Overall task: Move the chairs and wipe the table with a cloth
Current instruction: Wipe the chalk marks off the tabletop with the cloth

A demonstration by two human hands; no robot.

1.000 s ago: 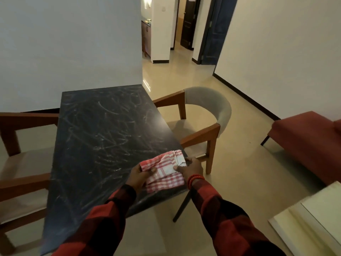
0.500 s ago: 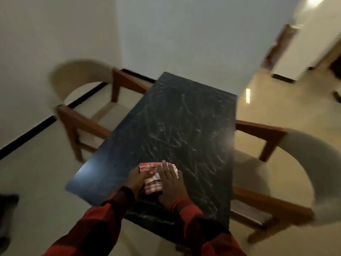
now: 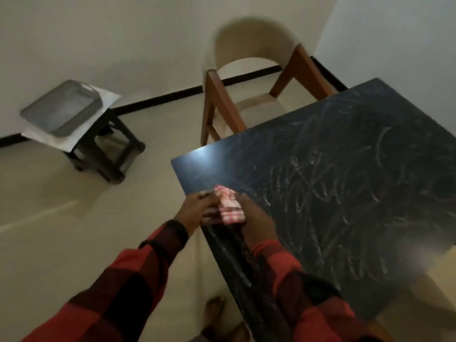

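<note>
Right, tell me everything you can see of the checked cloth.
The cloth is a small red-and-white checked fabric, bunched or folded into a thick wad. It lies on the dark table near its left edge, close to the near corner. The left hand holds its left side, and the right hand rests against its right side. Motion blur hides its folds and finer weave.

You get one view only — a wide-angle camera on your head, tilted steeply down and forward. It sits close above the near corner of the dark counter point(image 3: 345, 169), looking across it toward the wooden chair point(image 3: 246, 95) and wall — your sleeves fill the bottom edge.
</note>
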